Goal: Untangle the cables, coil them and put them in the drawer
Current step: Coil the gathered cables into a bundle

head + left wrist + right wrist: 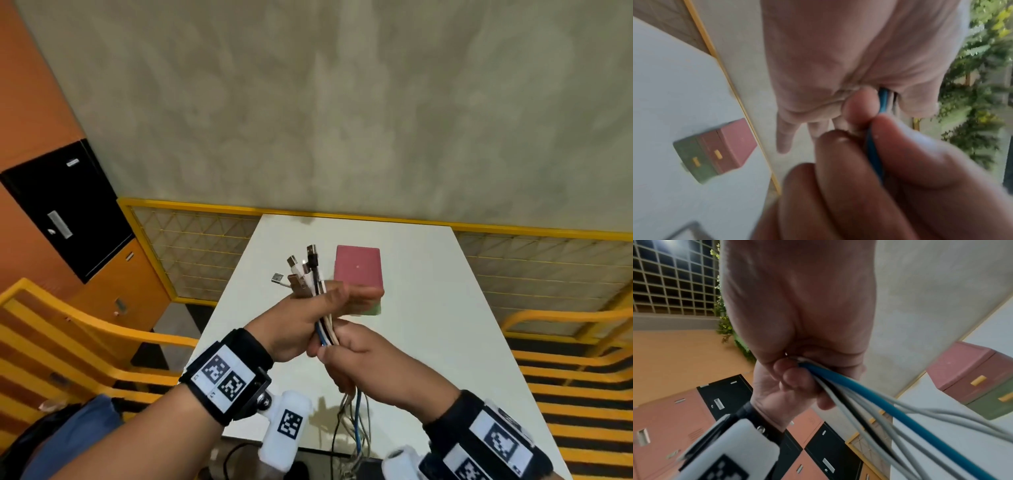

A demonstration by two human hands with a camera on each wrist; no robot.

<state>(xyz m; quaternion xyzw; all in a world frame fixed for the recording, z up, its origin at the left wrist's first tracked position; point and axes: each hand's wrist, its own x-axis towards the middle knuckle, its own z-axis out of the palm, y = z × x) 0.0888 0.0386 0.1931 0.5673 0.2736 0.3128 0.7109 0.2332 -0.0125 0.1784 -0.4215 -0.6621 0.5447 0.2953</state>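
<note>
Both hands hold one bundle of white, blue and black cables (324,329) above the white table (431,308). My left hand (308,317) grips the bundle just under its plug ends (303,270), which stick upward. Right below it, my right hand (349,359) is curled round the same bundle; the loose lengths (358,425) hang down past the table's front edge. The blue cable (879,402) runs out of my right hand's fist (795,374) among grey ones. It also shows between fingers (873,151) in the left wrist view. A small drawer box (358,270), pink over green, stands behind the hands with both drawers closed (719,151).
Yellow slatted benches flank the table on the left (68,342) and on the right (565,377). A yellow mesh fence (191,246) runs behind the table. Orange and black lockers (68,205) line the left wall.
</note>
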